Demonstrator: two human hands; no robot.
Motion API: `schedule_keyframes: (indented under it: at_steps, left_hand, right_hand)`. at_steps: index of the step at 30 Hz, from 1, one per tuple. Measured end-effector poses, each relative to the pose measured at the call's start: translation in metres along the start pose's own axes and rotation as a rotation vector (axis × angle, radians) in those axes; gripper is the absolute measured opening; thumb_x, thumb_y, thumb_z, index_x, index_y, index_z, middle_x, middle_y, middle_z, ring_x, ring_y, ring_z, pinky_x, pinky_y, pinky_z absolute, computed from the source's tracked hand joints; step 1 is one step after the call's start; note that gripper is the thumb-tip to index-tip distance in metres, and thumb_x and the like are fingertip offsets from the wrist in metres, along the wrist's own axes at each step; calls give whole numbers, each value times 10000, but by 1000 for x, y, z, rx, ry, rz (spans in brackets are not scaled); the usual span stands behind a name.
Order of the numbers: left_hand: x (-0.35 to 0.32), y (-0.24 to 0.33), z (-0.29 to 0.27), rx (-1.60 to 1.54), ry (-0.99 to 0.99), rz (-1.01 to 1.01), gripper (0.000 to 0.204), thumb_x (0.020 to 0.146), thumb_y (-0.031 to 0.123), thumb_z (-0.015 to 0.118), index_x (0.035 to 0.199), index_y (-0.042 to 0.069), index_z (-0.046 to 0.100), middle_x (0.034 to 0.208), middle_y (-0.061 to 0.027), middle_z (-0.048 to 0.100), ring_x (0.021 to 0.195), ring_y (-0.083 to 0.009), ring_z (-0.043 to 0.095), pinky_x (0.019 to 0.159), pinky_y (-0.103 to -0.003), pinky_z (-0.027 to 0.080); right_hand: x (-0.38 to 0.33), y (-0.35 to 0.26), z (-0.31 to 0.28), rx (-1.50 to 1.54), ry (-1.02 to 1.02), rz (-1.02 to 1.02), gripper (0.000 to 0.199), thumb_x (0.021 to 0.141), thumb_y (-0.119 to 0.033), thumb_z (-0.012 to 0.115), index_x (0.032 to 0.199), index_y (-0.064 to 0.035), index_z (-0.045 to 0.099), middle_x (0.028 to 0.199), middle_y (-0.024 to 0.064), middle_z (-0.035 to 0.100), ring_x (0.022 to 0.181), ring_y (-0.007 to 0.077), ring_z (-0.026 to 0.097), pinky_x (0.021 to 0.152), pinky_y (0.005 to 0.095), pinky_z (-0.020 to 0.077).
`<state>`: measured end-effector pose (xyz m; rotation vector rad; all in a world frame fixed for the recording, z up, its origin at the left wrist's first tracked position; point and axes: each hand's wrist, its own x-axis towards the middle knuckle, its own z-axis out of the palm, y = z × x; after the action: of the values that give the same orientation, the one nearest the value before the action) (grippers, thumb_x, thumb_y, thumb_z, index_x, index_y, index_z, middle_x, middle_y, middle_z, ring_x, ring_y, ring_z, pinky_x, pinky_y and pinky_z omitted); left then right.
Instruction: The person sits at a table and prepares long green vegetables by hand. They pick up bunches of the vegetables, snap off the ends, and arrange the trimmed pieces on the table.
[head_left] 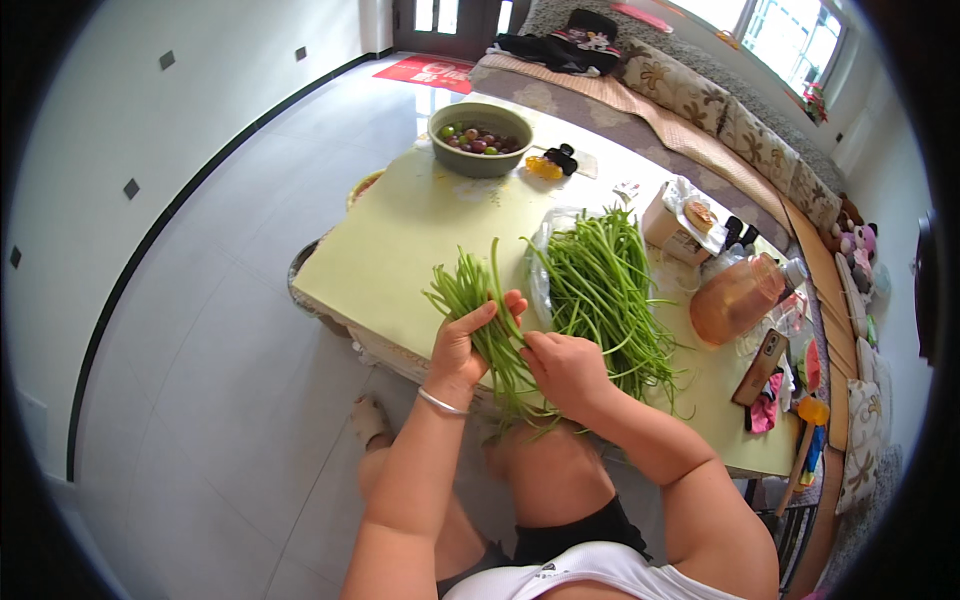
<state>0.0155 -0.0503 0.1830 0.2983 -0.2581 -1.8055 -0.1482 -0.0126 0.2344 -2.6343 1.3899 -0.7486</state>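
A bowl [481, 139] of fruit is sitting at my table's [400, 240] far end, a jug [738, 297] and phone [761, 366] lying at my right

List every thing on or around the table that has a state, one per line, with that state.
Left hand: closed around a bunch of green stems.
Right hand: gripping the same bunch lower down.
Loose pile of green stems: spread on a clear plastic bag on the table.
Bowl: upright, holding round fruit in water.
Amber jug: lying tilted, cap on.
Phone: flat, screen dark.
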Motion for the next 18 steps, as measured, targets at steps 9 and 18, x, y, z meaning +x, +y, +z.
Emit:
schedule_keyframes:
  at_steps: [9, 18]
  left_hand:
    - [4, 12, -18, -129, -108, 34, 269, 890, 90, 626, 1125, -11, 543, 848, -83, 603, 797, -218, 612, 790, -389, 530]
    - [3, 25, -22, -275, -227, -56, 257, 938, 127, 566, 1152, -9, 529, 874, -60, 564, 741, -146, 554, 714, -321, 530]
  right_hand:
    - [0, 3, -14, 170, -163, 112, 263, 906, -336, 570, 869, -83, 634, 687, 132, 620, 661, 339, 612, 591, 423, 485]
    - [2, 36, -46, 32, -452, 328, 521, 930, -521, 451, 810, -74, 692, 703, 144, 636, 685, 359, 612, 634, 439, 479]
